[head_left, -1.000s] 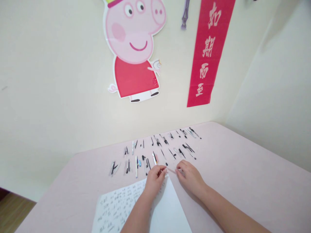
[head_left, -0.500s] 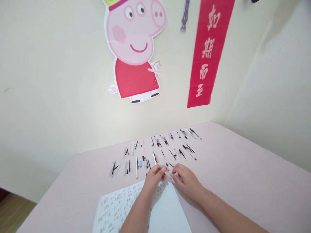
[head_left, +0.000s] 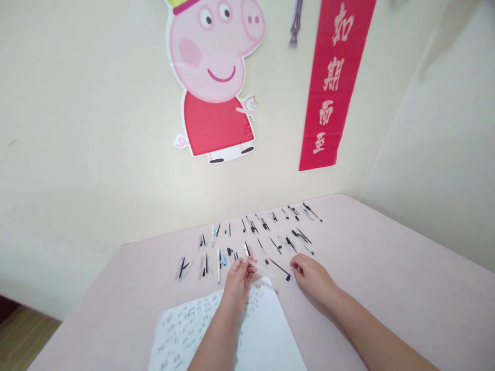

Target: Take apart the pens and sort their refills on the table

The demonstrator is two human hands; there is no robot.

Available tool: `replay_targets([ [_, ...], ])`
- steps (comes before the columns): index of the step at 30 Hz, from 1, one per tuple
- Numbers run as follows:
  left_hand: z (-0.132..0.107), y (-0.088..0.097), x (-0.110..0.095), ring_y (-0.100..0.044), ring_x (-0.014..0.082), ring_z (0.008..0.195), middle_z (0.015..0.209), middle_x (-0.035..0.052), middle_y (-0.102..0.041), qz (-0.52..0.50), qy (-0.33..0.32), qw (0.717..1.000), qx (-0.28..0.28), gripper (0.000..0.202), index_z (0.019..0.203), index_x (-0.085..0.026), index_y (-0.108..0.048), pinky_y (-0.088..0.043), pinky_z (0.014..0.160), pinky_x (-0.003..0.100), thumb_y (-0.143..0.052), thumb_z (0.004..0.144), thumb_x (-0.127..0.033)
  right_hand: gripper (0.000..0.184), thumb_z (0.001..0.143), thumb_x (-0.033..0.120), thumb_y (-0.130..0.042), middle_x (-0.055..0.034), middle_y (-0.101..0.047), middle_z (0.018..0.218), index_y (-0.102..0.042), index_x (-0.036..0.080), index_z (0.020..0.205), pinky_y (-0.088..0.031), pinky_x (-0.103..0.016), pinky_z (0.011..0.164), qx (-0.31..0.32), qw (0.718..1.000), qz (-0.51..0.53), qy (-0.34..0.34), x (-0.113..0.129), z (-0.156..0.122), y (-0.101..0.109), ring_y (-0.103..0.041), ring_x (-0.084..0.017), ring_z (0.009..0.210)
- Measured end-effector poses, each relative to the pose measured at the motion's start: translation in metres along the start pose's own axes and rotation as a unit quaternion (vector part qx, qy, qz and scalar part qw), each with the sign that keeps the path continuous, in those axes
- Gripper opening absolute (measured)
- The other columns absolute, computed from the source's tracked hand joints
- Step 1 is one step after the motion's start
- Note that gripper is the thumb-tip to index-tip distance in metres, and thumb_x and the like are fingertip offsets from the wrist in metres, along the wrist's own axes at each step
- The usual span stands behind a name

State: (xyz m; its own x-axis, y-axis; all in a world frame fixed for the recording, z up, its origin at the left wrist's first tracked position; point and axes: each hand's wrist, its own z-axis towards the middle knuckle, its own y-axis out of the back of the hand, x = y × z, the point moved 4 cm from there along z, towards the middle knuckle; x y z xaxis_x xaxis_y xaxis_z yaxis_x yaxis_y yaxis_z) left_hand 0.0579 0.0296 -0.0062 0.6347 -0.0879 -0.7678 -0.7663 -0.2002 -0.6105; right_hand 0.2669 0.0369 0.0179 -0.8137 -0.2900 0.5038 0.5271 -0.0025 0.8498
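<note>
- Grips a clear pen barrel (head_left: 260, 268) in the left hand (head_left: 236, 278), with thumb and fingers (head_left: 244, 261) closed tight on one end.
- Leaves the rest of the barrel free, pointing toward 4 o'clock, just above the worktop (head_left: 386, 288) and over the top edge of the paper sheet (head_left: 266, 335).
- Rests the right hand (head_left: 315, 281) on the worktop at 3 o'clock of the left hand, well apart from it.
- Carries nothing visible in the right hand, with its fingers (head_left: 296, 267) loosely curled and partly open.
- Finds a black refill (head_left: 279, 268) flat on the worktop between the two hands, running from 10 o'clock to 4 o'clock.
- Puts the refill's thicker end just beside the right fingertips; cannot tell whether touching.
- Places the sheet at 6 o'clock of both hands, under the left forearm, with handwriting on its left part and a blank right part.
- Sets out the rows of pen parts (head_left: 251, 226) at 12 o'clock of the hands, in small separate groups, mostly black and clear.
- Includes a white pen (head_left: 218, 264) and a blue piece (head_left: 223, 259) at 10 o'clock of the left hand.
- Backs the worktop with a wall carrying a pig sticker (head_left: 216, 77), a red banner (head_left: 332, 82) and a purple tassel (head_left: 296, 23).
</note>
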Motion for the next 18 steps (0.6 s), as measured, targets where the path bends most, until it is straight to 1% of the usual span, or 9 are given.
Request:
replay_targets([
  [2, 0.0018, 0.0024, 0.0004, -0.056, 0.0046, 0.053, 0.072, 0.0031, -0.065, -0.016, 0.000, 1.000, -0.010, 0.023, 0.077, -0.010, -0.062, -0.046, 0.051, 0.013, -0.072, 0.065, -0.027, 0.015, 0.075, 0.012, -0.043, -0.0037, -0.059, 0.078, -0.057, 0.018, 0.077, -0.033, -0.024, 0.063, 0.018, 1.000, -0.020, 0.004, 0.0021, -0.0012, 0.0019, -0.052, -0.014, 0.068],
  [6, 0.0041, 0.0062, -0.0006, -0.058, 0.0048, 0.053, 0.070, 0.0037, -0.065, -0.041, -0.009, 0.999, -0.033, 0.015, 0.075, -0.009, -0.062, -0.049, 0.052, 0.013, -0.068, 0.071, -0.022, 0.008, 0.073, 0.016, -0.049, -0.0030, -0.059, 0.074, -0.056, 0.017, 0.075, -0.029, -0.024, 0.058, 0.044, 0.997, -0.064, 0.003, 0.0044, -0.0038, 0.0039, -0.049, -0.013, 0.063],
  [10, 0.0033, 0.0062, -0.0022, -0.059, 0.0048, 0.053, 0.067, 0.0030, -0.065, -0.048, -0.018, 0.997, -0.049, 0.009, 0.075, -0.009, -0.062, -0.050, 0.053, 0.012, -0.064, 0.075, -0.018, 0.005, 0.071, 0.017, -0.051, -0.0037, -0.060, 0.074, -0.056, 0.017, 0.073, -0.026, -0.025, 0.057, 0.067, 0.992, -0.105, -0.004, 0.0042, -0.0052, 0.0015, -0.050, -0.014, 0.063],
  [14, 0.0018, 0.0045, -0.0031, -0.060, 0.0052, 0.053, 0.067, 0.0032, -0.065, -0.044, -0.021, 0.998, -0.049, 0.009, 0.076, -0.009, -0.062, -0.050, 0.054, 0.012, -0.064, 0.075, -0.019, 0.010, 0.071, 0.012, -0.048, -0.0047, -0.061, 0.072, -0.057, 0.017, 0.069, -0.025, -0.025, 0.057, 0.079, 0.988, -0.133, 0.004, 0.0062, -0.0061, 0.0002, -0.053, -0.015, 0.064],
  [18, 0.0030, 0.0062, -0.0031, -0.060, 0.0052, 0.053, 0.065, 0.0026, -0.065, -0.055, -0.028, 0.996, -0.057, 0.009, 0.074, -0.009, -0.063, -0.051, 0.054, 0.012, -0.063, 0.076, -0.018, 0.013, 0.070, 0.010, -0.048, -0.0058, -0.063, 0.072, -0.060, 0.016, 0.068, -0.025, -0.026, 0.056, 0.086, 0.986, -0.146, -0.001, 0.0091, -0.0063, 0.0035, -0.054, -0.016, 0.063],
])
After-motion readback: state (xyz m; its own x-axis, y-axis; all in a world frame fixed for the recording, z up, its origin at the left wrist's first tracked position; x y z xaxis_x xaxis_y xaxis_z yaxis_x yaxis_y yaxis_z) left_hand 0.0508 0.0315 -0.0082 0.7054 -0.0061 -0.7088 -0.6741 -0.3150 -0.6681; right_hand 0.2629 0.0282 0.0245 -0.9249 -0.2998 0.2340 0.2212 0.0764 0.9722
